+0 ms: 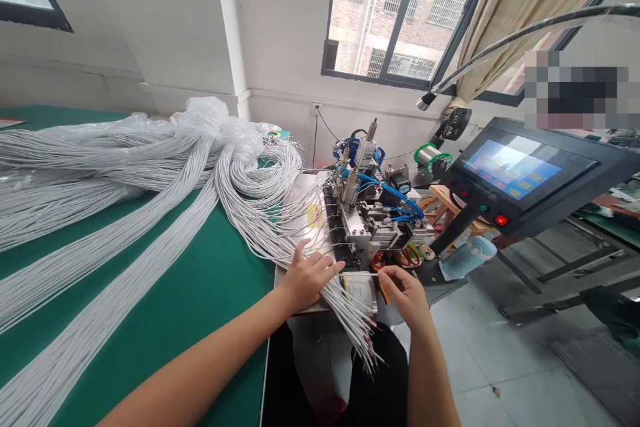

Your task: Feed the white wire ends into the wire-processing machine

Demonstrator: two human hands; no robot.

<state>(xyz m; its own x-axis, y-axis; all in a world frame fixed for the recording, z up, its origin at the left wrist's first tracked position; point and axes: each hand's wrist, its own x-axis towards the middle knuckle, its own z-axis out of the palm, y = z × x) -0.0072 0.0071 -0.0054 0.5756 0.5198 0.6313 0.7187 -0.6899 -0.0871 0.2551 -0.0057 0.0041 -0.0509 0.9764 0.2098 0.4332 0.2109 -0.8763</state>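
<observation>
A single white cable [361,273] runs straight between my two hands. My right hand [407,293] pinches its right end between thumb and fingertips. At the cable's left end, my left hand [310,278] has its lower fingertips closed on it, while an upper finger sticks out. The left palm lies over a thick bundle of white cables [350,317], whose loose ends fan out over my lap. Just beyond my hands stands a bench machine [357,213] with metal cylinders and blue air tubes. Several cables lead into its black row of holders [336,227].
More white cable bundles [165,220] cover the green table [200,293] at left, partly wrapped in clear plastic [205,120]. A control screen [515,167] stands right of the machine, near a wire spool [431,157]. A blue bottle [470,257] and orange-handled tool [384,291] are close to my right hand.
</observation>
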